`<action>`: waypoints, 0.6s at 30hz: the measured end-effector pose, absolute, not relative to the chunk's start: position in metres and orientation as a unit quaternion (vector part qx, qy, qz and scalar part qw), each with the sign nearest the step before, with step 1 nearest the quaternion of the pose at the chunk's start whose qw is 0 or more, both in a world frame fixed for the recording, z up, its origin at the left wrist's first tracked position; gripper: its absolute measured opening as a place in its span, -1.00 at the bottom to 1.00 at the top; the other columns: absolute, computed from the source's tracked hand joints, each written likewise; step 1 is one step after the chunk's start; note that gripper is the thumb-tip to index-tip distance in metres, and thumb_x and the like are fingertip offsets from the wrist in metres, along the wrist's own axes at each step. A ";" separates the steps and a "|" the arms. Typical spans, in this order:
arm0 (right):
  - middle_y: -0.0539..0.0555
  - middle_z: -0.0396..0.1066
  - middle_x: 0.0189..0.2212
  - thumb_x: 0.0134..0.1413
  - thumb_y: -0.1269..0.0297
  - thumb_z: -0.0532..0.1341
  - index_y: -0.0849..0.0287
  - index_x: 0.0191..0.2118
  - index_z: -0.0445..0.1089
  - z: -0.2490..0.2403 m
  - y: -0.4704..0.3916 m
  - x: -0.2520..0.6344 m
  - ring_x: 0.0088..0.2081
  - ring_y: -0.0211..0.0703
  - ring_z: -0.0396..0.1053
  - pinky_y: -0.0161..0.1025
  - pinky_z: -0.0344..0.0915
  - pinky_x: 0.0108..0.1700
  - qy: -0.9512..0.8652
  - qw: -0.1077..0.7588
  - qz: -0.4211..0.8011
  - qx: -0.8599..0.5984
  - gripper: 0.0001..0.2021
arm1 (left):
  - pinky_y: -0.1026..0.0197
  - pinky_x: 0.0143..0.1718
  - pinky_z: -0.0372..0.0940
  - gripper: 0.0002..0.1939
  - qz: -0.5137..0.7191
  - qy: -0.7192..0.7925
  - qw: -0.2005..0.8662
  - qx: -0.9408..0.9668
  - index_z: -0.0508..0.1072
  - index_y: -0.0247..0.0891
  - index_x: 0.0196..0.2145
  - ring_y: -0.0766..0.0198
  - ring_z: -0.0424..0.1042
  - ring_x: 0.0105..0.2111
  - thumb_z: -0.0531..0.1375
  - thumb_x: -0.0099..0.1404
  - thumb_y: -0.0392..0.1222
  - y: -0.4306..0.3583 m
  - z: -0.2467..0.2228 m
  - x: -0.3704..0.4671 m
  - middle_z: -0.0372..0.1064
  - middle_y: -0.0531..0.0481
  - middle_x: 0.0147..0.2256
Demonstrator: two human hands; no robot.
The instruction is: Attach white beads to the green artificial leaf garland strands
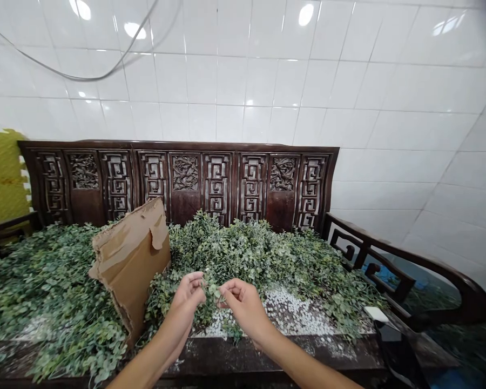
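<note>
Green artificial leaf sprigs (235, 251) are heaped along the dark wooden bench. Near the front edge, my left hand (189, 294) has its thumb and fingers curled near a small sprig; whatever lies between them is too small to make out. Just to its right, my right hand (245, 305) pinches the small green sprig (214, 293) between thumb and fingers. Small white pieces (295, 313) lie scattered on the seat under and right of my hands.
A torn cardboard sheet (140, 259) stands upright left of my hands, with more greenery (56, 292) beyond it. The carved backrest (186, 202) rises behind. At the right are the curved armrest (465, 297) and a black item (399, 348) with a pale block (376, 314).
</note>
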State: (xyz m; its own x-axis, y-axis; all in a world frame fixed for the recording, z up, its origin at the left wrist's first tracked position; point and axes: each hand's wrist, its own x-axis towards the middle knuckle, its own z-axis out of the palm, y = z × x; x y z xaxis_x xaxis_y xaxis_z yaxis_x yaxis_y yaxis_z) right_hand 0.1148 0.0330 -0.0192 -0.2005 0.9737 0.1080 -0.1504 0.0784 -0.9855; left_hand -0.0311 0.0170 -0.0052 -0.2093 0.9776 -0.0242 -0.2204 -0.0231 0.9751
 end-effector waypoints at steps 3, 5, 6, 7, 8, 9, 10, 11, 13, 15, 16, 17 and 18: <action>-0.02 0.37 -0.55 -0.20 -0.10 0.37 0.18 -0.49 0.43 -0.018 0.035 0.118 -0.44 -0.17 0.37 -0.17 0.41 -0.28 -0.525 0.505 0.559 -0.395 -0.61 | 0.20 -0.11 0.18 -0.46 0.559 0.493 0.497 0.445 0.38 -0.22 -0.13 0.14 0.34 -0.15 0.27 -0.17 -0.28 0.013 -0.004 -0.031 0.41 -0.02 -0.26; 0.00 0.40 -0.54 -0.17 -0.06 0.37 0.19 -0.47 0.43 -0.019 0.036 0.120 -0.44 -0.16 0.39 -0.20 0.39 -0.29 -0.533 0.499 0.556 -0.397 -0.63 | 0.19 -0.07 0.18 -0.53 0.517 0.501 0.486 0.496 0.41 -0.22 -0.14 0.10 0.35 -0.13 0.30 -0.08 -0.22 0.010 -0.002 -0.032 0.44 -0.03 -0.26; 0.01 0.41 -0.53 -0.15 -0.05 0.36 0.20 -0.46 0.43 -0.019 0.036 0.122 -0.44 -0.16 0.40 -0.20 0.38 -0.29 -0.539 0.495 0.555 -0.397 -0.64 | 0.19 -0.09 0.19 -0.61 0.495 0.503 0.479 0.522 0.44 -0.22 -0.18 0.09 0.36 -0.14 0.30 -0.02 -0.17 0.009 0.000 -0.032 0.45 -0.03 -0.27; 0.02 0.42 -0.52 -0.12 -0.04 0.35 0.20 -0.45 0.43 -0.019 0.036 0.123 -0.44 -0.16 0.41 -0.21 0.38 -0.30 -0.545 0.490 0.552 -0.397 -0.65 | 0.19 -0.13 0.20 -0.68 0.475 0.505 0.471 0.545 0.46 -0.22 -0.22 0.08 0.36 -0.17 0.29 0.04 -0.12 0.007 0.002 -0.032 0.45 -0.03 -0.30; 0.02 0.42 -0.52 -0.10 -0.02 0.34 0.20 -0.44 0.43 -0.018 0.036 0.124 -0.44 -0.16 0.41 -0.21 0.38 -0.30 -0.552 0.487 0.550 -0.396 -0.66 | 0.20 -0.19 0.21 -0.73 0.461 0.512 0.460 0.560 0.48 -0.22 -0.27 0.08 0.36 -0.21 0.27 0.07 -0.07 0.006 0.003 -0.032 0.45 -0.02 -0.34; 0.02 0.42 -0.51 -0.08 -0.02 0.33 0.20 -0.43 0.43 -0.018 0.036 0.126 -0.44 -0.17 0.40 -0.22 0.38 -0.31 -0.559 0.485 0.544 -0.395 -0.66 | 0.22 -0.24 0.20 -0.76 0.453 0.523 0.447 0.567 0.48 -0.22 -0.32 0.08 0.35 -0.26 0.27 0.08 -0.04 0.005 0.005 -0.032 0.43 0.00 -0.39; 0.01 0.42 -0.52 -0.05 -0.01 0.32 0.20 -0.43 0.43 -0.017 0.036 0.127 -0.45 -0.17 0.39 -0.23 0.37 -0.34 -0.568 0.485 0.536 -0.394 -0.67 | 0.23 -0.30 0.19 -0.76 0.448 0.536 0.432 0.569 0.48 -0.22 -0.37 0.09 0.34 -0.30 0.27 0.08 0.00 0.005 0.006 -0.032 0.40 0.01 -0.43; 0.01 0.41 -0.52 -0.03 -0.01 0.30 0.20 -0.42 0.43 -0.017 0.036 0.128 -0.46 -0.18 0.38 -0.25 0.36 -0.36 -0.577 0.487 0.524 -0.393 -0.68 | 0.24 -0.34 0.17 -0.74 0.447 0.547 0.418 0.571 0.46 -0.23 -0.42 0.12 0.32 -0.34 0.27 0.07 0.03 0.005 0.006 -0.031 0.37 0.03 -0.46; 0.01 0.41 -0.52 0.02 0.00 0.28 0.20 -0.40 0.44 -0.015 0.036 0.130 -0.46 -0.19 0.36 -0.28 0.34 -0.41 -0.592 0.497 0.501 -0.389 -0.69 | 0.26 -0.39 0.13 -0.69 0.450 0.553 0.401 0.575 0.43 -0.24 -0.49 0.18 0.27 -0.40 0.26 0.07 0.08 0.005 0.007 -0.030 0.31 0.06 -0.51; 0.01 0.42 -0.52 0.03 0.01 0.28 0.19 -0.39 0.44 -0.014 0.035 0.132 -0.45 -0.19 0.37 -0.30 0.32 -0.42 -0.595 0.509 0.490 -0.382 -0.70 | 0.27 -0.41 0.11 -0.65 0.455 0.550 0.398 0.577 0.43 -0.26 -0.49 0.22 0.24 -0.44 0.25 0.07 0.12 0.006 0.007 -0.028 0.27 0.08 -0.54; 0.01 0.43 -0.52 0.02 0.02 0.29 0.19 -0.39 0.45 -0.013 0.034 0.132 -0.45 -0.19 0.37 -0.30 0.33 -0.41 -0.593 0.515 0.492 -0.376 -0.71 | 0.28 -0.41 0.11 -0.65 0.458 0.551 0.396 0.574 0.44 -0.26 -0.47 0.23 0.22 -0.46 0.25 0.07 0.12 0.006 0.007 -0.027 0.26 0.09 -0.55; 0.01 0.44 -0.52 0.00 0.02 0.30 0.19 -0.39 0.46 -0.012 0.034 0.132 -0.45 -0.19 0.38 -0.29 0.34 -0.40 -0.589 0.519 0.497 -0.369 -0.71 | 0.28 -0.41 0.11 -0.65 0.459 0.554 0.394 0.572 0.46 -0.27 -0.45 0.24 0.21 -0.47 0.25 0.07 0.12 0.006 0.008 -0.027 0.25 0.10 -0.56; 0.01 0.45 -0.52 -0.02 0.02 0.32 0.19 -0.39 0.47 -0.011 0.034 0.132 -0.45 -0.19 0.39 -0.28 0.36 -0.38 -0.586 0.521 0.502 -0.364 -0.71 | 0.28 -0.42 0.11 -0.66 0.460 0.556 0.390 0.572 0.47 -0.26 -0.43 0.25 0.20 -0.49 0.24 0.08 0.11 0.006 0.008 -0.026 0.24 0.11 -0.57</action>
State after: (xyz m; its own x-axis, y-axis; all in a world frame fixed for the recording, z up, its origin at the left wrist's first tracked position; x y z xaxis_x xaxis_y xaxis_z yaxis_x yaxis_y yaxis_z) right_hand 0.1316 0.0336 -0.0112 -0.1918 0.9502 0.2456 -0.0969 0.2307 -0.9682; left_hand -0.0263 0.0064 0.0080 -0.0410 0.9949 0.0921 0.2777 -0.0772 0.9576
